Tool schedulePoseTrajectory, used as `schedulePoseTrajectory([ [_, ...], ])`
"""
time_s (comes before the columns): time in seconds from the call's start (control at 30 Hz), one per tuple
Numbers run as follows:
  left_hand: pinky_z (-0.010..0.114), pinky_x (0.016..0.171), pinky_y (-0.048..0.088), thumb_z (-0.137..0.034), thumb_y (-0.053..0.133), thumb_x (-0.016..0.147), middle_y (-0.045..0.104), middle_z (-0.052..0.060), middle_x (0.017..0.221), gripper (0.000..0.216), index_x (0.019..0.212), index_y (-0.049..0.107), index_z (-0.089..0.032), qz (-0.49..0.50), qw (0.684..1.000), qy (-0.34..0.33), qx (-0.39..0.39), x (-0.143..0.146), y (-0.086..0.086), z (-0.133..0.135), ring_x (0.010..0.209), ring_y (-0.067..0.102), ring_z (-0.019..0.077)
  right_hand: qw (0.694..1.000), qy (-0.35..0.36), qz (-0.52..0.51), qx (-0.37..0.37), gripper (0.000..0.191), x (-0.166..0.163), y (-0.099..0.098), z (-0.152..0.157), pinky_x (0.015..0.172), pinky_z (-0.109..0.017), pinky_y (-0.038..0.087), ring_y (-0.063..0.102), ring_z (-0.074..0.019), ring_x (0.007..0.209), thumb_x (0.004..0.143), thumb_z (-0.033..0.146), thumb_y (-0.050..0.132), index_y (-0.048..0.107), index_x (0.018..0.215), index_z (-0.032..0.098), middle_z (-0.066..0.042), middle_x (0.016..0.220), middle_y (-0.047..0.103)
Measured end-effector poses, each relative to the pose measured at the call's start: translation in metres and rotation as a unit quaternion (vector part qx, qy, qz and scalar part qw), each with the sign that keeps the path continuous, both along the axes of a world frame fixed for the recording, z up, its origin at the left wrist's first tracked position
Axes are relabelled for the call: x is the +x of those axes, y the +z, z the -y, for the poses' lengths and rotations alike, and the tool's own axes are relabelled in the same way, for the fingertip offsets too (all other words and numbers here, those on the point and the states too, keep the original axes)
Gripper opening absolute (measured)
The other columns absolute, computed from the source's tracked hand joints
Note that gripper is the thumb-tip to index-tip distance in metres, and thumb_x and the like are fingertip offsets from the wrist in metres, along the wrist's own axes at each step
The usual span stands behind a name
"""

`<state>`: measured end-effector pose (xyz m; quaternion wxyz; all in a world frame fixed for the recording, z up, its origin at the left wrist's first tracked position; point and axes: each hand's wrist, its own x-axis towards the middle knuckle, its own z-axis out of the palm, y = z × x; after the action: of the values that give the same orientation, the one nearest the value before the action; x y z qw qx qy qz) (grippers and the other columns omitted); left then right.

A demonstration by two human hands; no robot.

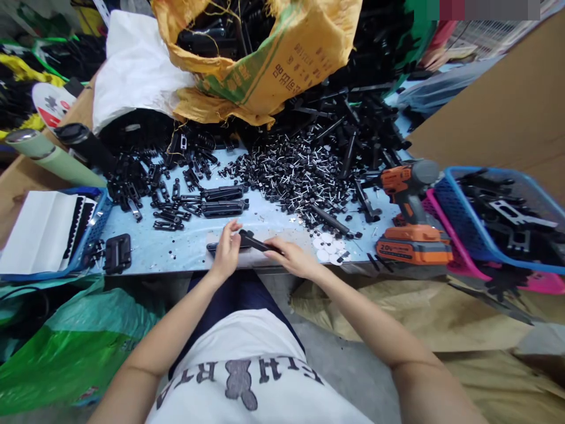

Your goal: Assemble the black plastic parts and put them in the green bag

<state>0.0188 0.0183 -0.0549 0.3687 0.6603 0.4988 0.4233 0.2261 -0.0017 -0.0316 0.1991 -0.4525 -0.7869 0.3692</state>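
Observation:
My right hand [293, 257] is closed around the right end of a long black plastic part [256, 241], held just above the table's front edge. My left hand [227, 250] is at that part's left end, its fingers curled together; whatever is between the fingertips is too small to make out. Another black part [212, 247] lies on the table, partly hidden behind my left hand. Beyond my hands, two long black assembled parts [225, 207] lie side by side. White round discs [326, 247] are scattered to the right of my right hand.
A heap of small black pieces with metal pins [295, 171] covers the table's middle. An orange cordless drill [410, 218] stands at right, beside a blue basket [450, 176]. A yellow sack [282, 65] is behind. Bottles [57, 159] and another basket [103, 206] are at left. Another person's hand [435, 59] shows far right.

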Motion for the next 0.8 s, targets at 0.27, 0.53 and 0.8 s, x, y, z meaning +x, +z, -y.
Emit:
schedulePoseTrajectory([
  [0.27, 0.039, 0.092, 0.038, -0.040, 0.041, 0.090, 0.057, 0.009, 0.113, 0.036, 0.119, 0.050, -0.020, -0.399, 0.884, -0.239, 0.044, -0.020, 0.002, -0.022, 0.106, 0.051, 0.0240, 0.936, 0.072, 0.315, 0.139, 0.037, 0.009, -0.012, 0.000, 0.061, -0.026, 0.036, 0.059, -0.0169, 0.074, 0.092, 0.049, 0.038, 0.059, 0.101, 0.020, -0.005, 0.088, 0.061],
  [0.53, 0.035, 0.079, 0.043, -0.060, 0.056, 0.075, 0.059, 0.009, 0.097, 0.052, 0.104, 0.050, -0.016, -0.381, 0.898, -0.187, 0.116, -0.018, -0.008, -0.010, 0.092, 0.057, 0.0247, 0.905, 0.011, 0.351, 0.240, 0.038, -0.009, -0.004, 0.010, 0.063, -0.029, 0.029, 0.055, -0.0183, 0.077, 0.095, 0.045, 0.030, 0.058, 0.097, 0.019, -0.009, 0.090, 0.061],
  [0.8, 0.034, 0.079, 0.045, -0.049, 0.058, 0.079, 0.061, 0.008, 0.096, 0.042, 0.106, 0.050, -0.018, -0.347, 0.920, -0.141, 0.115, -0.019, -0.012, -0.009, 0.094, 0.058, 0.0236, 0.897, -0.006, 0.347, 0.273, 0.034, -0.015, 0.004, -0.002, 0.064, -0.031, 0.028, 0.054, -0.0193, 0.075, 0.094, 0.041, 0.035, 0.060, 0.093, 0.018, -0.008, 0.086, 0.061],
])
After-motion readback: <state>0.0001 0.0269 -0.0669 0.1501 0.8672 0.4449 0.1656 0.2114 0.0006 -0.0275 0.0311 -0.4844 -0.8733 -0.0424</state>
